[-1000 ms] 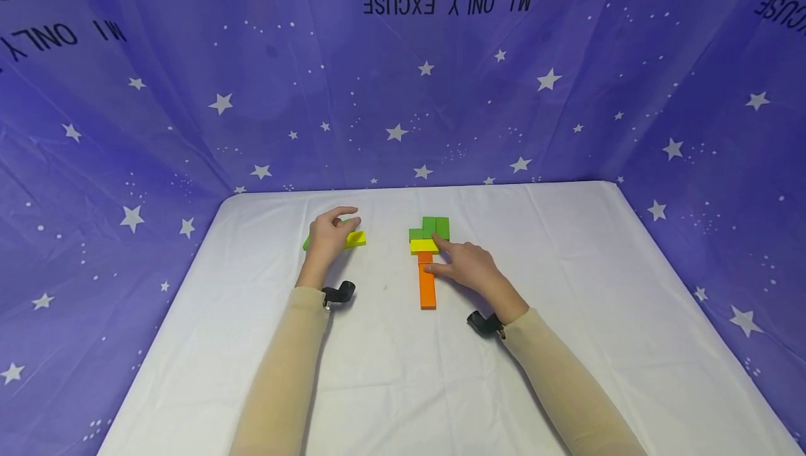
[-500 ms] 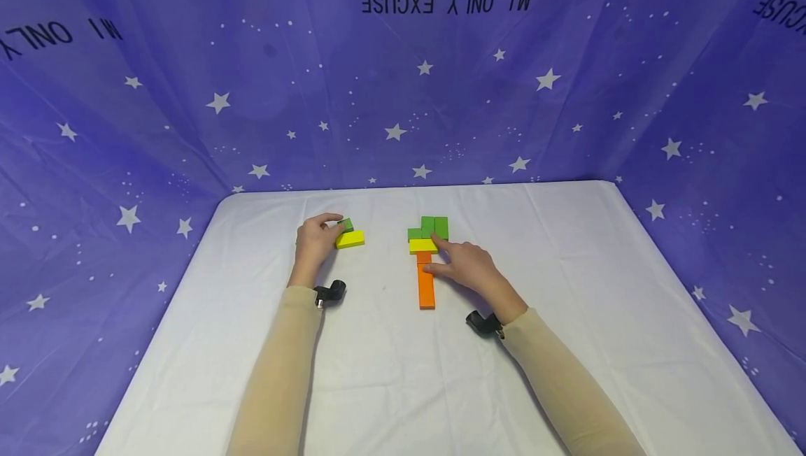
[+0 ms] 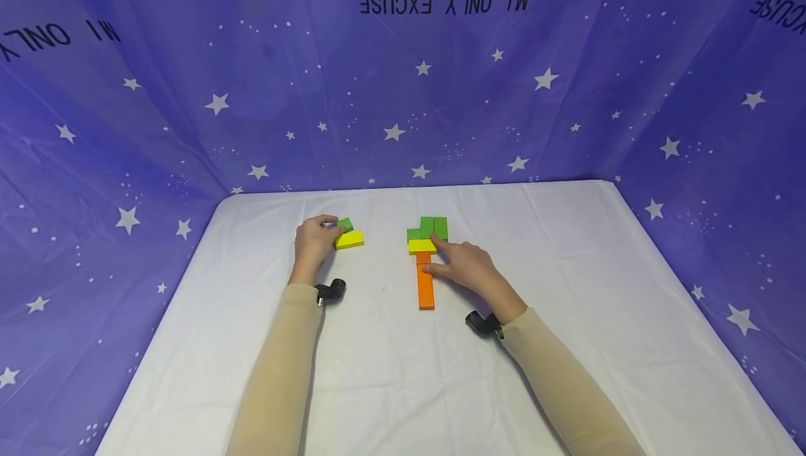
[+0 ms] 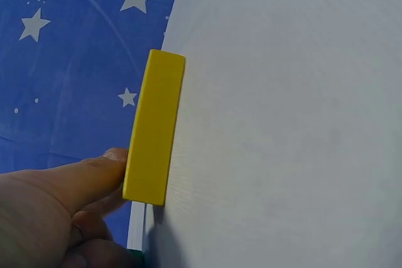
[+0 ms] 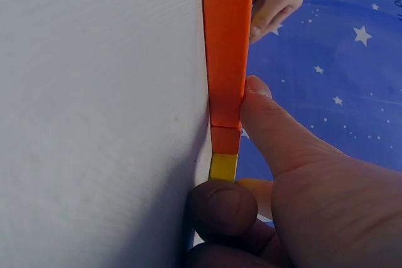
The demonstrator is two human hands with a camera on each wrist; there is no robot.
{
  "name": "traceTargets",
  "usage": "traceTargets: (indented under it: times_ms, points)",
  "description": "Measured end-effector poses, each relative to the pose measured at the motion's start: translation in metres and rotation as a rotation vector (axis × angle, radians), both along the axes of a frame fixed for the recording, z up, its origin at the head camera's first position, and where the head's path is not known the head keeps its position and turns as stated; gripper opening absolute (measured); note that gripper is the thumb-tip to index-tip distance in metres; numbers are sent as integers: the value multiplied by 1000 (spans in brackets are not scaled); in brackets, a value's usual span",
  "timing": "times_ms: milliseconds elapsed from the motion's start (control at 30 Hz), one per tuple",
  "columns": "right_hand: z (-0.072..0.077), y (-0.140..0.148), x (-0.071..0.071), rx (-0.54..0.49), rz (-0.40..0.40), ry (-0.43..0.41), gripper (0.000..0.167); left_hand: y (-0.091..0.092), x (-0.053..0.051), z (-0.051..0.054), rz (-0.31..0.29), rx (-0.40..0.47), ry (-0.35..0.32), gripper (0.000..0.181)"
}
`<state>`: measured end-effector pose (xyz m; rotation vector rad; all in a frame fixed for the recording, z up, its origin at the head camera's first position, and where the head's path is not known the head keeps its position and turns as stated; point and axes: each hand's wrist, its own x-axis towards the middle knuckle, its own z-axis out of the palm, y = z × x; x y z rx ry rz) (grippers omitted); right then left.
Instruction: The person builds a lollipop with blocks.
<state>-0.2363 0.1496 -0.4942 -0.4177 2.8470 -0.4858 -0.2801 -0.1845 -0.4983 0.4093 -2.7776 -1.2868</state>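
Observation:
On the white cloth, a flat arrangement has green blocks (image 3: 434, 226) at its far end. A yellow block (image 3: 422, 246) lies across below them, then a small orange block (image 3: 423, 257) and a long orange block (image 3: 425, 287). My right hand (image 3: 469, 265) rests at its right side, index finger touching where green meets yellow, thumb on the orange part. To the left, my left hand (image 3: 315, 240) pinches a small green block (image 3: 344, 224) between thumb and index finger. Beside it lies another yellow block (image 3: 349, 240), close to the thumb; it hides the fingertips in the left wrist view.
A bit of green (image 4: 135, 255) shows under the curled fingers in the left wrist view. The table (image 3: 390, 379) has a white cloth, and a purple star-printed curtain (image 3: 352, 92) surrounds its back and sides. Black wrist cameras sit on both wrists.
My left hand has drawn back to the left, uncovering the small green block and more of the yellow one. Over the last half second it stays still. My right hand has not moved.

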Motion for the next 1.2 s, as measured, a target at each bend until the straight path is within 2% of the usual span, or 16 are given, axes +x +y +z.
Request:
traceTargets:
  times_ms: [300,500,700,933,1067,1200]
  points:
    - [0,0,0,5,-5,-5,91,0,-2,0,14,-5,-28,41]
    - [-2,0,0,2,4,2,91,1,-3,-4,-2,-41,26,40]
    - [-2,0,0,-1,0,6,91,5,0,-2,5,-1,79,38]
    - [-1,0,0,6,0,3,91,23,1,9,-63,-6,167,34]
    - [0,0,-1,8,-3,-2,90,37,1,15,-94,17,189,33]
    - [1,0,-1,12,-4,-10,90,48,0,15,-126,41,200,33]
